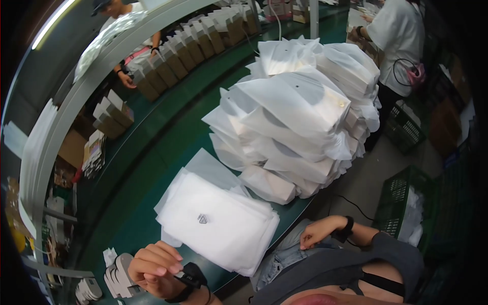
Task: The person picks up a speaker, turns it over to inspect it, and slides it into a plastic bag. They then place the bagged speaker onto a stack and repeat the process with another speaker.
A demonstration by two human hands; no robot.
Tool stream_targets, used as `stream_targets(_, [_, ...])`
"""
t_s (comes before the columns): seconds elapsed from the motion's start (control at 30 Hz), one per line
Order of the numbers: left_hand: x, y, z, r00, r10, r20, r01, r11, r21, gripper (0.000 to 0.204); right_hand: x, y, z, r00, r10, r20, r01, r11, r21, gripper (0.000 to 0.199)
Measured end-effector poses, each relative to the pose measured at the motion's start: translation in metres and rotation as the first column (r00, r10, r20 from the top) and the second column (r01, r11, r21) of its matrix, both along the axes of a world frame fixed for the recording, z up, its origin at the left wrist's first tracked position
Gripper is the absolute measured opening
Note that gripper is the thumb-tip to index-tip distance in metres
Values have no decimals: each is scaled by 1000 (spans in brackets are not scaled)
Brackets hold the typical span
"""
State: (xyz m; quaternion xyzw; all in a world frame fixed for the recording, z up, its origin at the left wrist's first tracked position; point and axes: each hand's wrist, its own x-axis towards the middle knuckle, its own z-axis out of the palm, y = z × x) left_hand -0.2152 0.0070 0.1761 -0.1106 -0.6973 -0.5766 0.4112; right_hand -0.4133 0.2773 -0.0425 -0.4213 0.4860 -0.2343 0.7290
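Note:
A stack of white translucent plastic bags (213, 218) lies flat on the green bench in front of me, with a small dark printed mark on top. Near its lower left corner is my left hand (156, 269), raised, its fingers loosely bent and apart with nothing visible in them. A black device is strapped at that wrist. My right hand (323, 231) rests by my lap over blue denim, fingers loosely curled in and no object visible in it. It does not touch the bags. Beyond the stack rises a large pile of white-bagged packages (295, 112).
A row of open brown boxes (185, 48) with white flaps lines the far side of the green bench (168, 132). Grey-white devices (119, 277) sit at lower left. Green crates (396, 198) stand on the floor at right. Two people (399, 46) work across and beyond the bench.

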Motion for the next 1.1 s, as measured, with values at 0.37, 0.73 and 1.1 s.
stream_targets(0.37, [-16,18,-13,841,-398,-367,507,816,278,44,19,-29,-88,947,-229,-225,280,932,229,48])
stream_targets(0.73, [-2,15,-8,813,-534,-232,581,768,269,62,19,-38,-79,940,-273,-206,319,917,242,41])
stream_targets(1.1, [-25,32,-14,694,-601,-398,716,634,292,64,21,-37,-86,938,-263,-224,316,916,249,42])
